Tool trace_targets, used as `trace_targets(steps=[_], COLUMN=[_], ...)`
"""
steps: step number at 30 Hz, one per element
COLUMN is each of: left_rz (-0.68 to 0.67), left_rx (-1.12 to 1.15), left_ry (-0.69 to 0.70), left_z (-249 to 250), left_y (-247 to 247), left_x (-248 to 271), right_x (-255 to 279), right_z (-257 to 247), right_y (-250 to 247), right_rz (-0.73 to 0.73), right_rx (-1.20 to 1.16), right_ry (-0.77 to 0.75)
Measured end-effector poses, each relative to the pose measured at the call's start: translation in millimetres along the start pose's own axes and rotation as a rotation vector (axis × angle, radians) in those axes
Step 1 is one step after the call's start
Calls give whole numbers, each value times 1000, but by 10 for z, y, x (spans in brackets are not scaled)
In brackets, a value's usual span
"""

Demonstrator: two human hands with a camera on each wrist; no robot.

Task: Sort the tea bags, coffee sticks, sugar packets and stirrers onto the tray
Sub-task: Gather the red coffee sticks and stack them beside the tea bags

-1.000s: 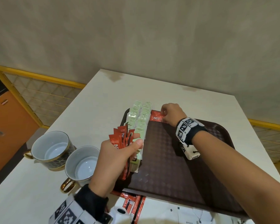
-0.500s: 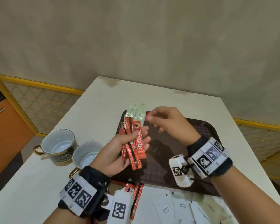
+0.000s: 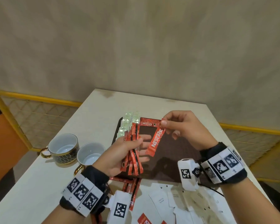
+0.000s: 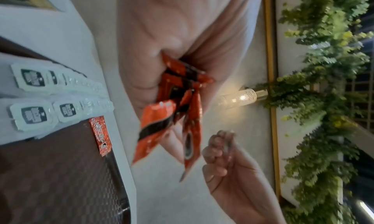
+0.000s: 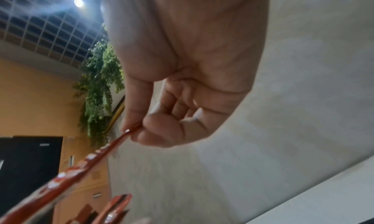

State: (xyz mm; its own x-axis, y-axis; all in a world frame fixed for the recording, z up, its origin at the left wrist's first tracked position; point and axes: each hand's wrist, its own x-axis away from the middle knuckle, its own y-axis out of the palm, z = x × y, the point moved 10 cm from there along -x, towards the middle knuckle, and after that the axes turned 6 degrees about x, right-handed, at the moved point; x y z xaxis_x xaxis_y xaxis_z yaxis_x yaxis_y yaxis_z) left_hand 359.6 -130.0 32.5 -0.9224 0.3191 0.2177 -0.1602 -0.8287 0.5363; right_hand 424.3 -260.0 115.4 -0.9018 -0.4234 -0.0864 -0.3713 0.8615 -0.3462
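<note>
My left hand grips a coffee stick bundle; my right hand pinches one coffee stick above the tray.

The table is seen from above by the head view, facing forward and down, with the tray in the middle. Each wrist view is taken close along its own hand, tilted upward. The tray is shared by the head and left wrist views.
</note>
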Motion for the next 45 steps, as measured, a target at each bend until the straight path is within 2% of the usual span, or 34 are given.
trace_targets(steps=[5,8,10,14,18,20,24,27,30,36,39,42,45], left_rz=[-39,-89,-104,-107,118,170,107,18,-38,39,138,272,307], left_rx=[-177,-272,-257,-142,-16,29,115,320,464,280,153,-93,-307], left_ry=[-10,-31,-50,-73,-33,-7,-36,-142,-196,-47,80,208,277], left_z=[-52,-99,-129,-151,-102,-80,-89,-159,-168,-64,67,240,328], left_y=[122,211,226,112,-227,-275,-67,143,241,167,42,-136,-132], left_x=[10,5,10,31,13,18,37,48,65,63,96,156,195], right_x=[113,136,129,102,235,331,588,791,924,1040,1073,1082,967], right_z=[-143,-157,-145,-237,-425,-500,-609,-634,-577,-452,-463,-516,-431], right_y=[252,425,386,-41,-347,-303,-34,332,532,619,495,169,-45], right_rz=[-142,-203,-159,99,303,335,397,326,271,222,252,356,374], right_rx=[48,-44,-13,123,184,255,515,709,792,851,779,572,206], right_ry=[-41,-68,-75,-152,-323,-423,-655,-837,-918,-920,-871,-726,-471])
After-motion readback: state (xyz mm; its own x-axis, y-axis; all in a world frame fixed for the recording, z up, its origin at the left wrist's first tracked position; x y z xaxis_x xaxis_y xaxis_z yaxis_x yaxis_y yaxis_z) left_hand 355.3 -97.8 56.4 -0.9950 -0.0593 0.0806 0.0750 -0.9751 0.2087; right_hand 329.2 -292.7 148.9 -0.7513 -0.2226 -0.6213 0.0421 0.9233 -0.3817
